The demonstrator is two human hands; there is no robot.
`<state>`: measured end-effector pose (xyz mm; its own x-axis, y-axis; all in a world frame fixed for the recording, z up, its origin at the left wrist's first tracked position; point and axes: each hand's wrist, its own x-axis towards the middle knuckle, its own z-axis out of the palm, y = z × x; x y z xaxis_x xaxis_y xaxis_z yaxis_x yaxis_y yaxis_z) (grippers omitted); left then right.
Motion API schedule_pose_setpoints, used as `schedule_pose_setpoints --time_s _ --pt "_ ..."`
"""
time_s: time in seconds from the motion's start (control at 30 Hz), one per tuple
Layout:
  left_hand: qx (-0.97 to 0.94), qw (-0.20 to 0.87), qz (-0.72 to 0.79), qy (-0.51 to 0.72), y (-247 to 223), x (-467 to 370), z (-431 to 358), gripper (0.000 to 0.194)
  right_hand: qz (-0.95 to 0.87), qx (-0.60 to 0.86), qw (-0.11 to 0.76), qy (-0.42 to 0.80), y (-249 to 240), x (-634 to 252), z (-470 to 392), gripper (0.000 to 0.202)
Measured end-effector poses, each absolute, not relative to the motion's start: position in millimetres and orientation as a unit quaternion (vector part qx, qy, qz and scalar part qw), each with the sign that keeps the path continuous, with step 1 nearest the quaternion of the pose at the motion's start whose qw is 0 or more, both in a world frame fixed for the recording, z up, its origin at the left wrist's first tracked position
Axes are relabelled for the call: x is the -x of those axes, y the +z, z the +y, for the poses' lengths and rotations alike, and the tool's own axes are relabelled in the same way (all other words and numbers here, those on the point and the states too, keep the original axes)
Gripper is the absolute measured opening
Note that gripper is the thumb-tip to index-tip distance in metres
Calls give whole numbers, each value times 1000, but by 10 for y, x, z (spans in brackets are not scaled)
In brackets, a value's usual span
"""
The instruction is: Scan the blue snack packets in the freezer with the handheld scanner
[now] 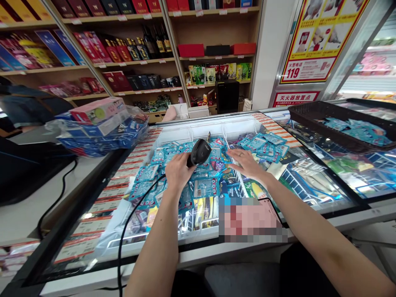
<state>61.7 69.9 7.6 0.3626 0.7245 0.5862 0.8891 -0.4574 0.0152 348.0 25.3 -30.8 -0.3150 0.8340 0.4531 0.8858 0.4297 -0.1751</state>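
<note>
In the head view my left hand (177, 172) grips a black handheld barcode scanner (200, 152), its head angled over a spread of blue packets (206, 186). The scanner's black cord (125, 229) runs down past my left forearm. My right hand (246, 163) is stretched out with fingers apart, close to the right edge of the spread; whether it touches a packet I cannot tell. A smaller heap of blue packets (267, 144) lies beyond it. A phone (270, 208), partly blurred out, lies beneath my right forearm.
The packets lie on a glass-topped freezer (111, 243) with wire baskets inside. Right stands a black crate (312, 123) holding more blue packets. Left are plastic-wrapped boxes (102, 123) and rows of price labels (102, 206). Shelves (130, 62) of goods line the back.
</note>
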Motion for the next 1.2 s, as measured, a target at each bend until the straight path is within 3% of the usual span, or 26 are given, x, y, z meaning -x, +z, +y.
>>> schedule_pose_setpoints --time_s 0.23,0.57,0.77,0.93,1.2 --pt "829 148 -480 -244 99 -669 650 33 -867 460 192 -3 -338 -3284 317 54" --pt "835 134 -475 -243 94 -681 646 33 -803 539 252 -44 -379 -3546 321 41" --pt "839 141 -468 -238 105 -691 635 32 -751 587 296 -67 -417 -3551 322 44" --pt "840 146 -469 -231 113 -708 624 31 -730 625 262 -93 -489 -3507 371 59" --pt "842 144 -465 -231 107 -706 628 31 -711 642 287 -14 -523 -3553 438 42"
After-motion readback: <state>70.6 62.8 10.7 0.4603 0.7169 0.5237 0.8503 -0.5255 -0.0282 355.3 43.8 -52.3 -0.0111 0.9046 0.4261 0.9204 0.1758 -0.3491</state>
